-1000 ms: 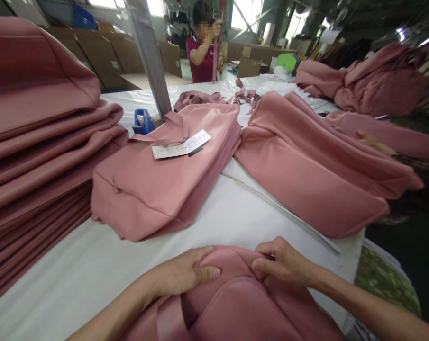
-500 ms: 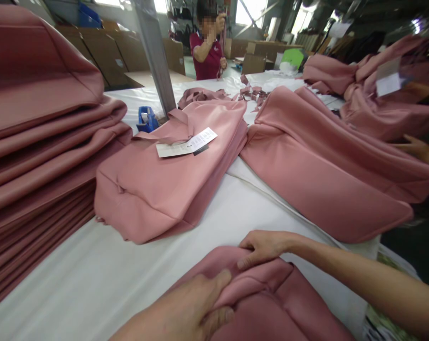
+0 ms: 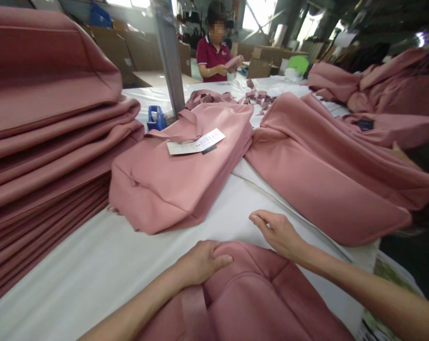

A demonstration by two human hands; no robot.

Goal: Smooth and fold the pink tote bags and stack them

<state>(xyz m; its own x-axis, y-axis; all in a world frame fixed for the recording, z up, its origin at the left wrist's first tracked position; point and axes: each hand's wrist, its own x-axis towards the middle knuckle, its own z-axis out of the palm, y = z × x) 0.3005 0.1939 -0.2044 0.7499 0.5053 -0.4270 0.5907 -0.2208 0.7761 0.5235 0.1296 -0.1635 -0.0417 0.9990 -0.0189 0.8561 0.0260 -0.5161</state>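
Note:
A pink bag point(image 3: 257, 298) lies at the bottom centre of the view on the white table. My left hand point(image 3: 202, 263) grips its upper left edge, thumb on top of the material and fingers over the far side. Just above the bag's upper right part, my right hand point(image 3: 276, 229) is raised with its fingers curled in. Whether something small is pinched in it cannot be made out. Beyond the hands, another pink bag point(image 3: 160, 189) with a strap and a white tag point(image 3: 196, 143) rests on the table.
A tall stack of folded pink bags point(image 3: 50, 113) fills the left side. More pink bags point(image 3: 328, 180) lie at right. A metal post point(image 3: 169, 61) rises near a blue tape dispenser point(image 3: 156, 118). A person point(image 3: 214, 52) stands across the table holding something pink.
My right hand has lifted off the bag and its fingers have closed. My left hand has shifted to the bag's upper left edge. The person opposite has lowered their arms.

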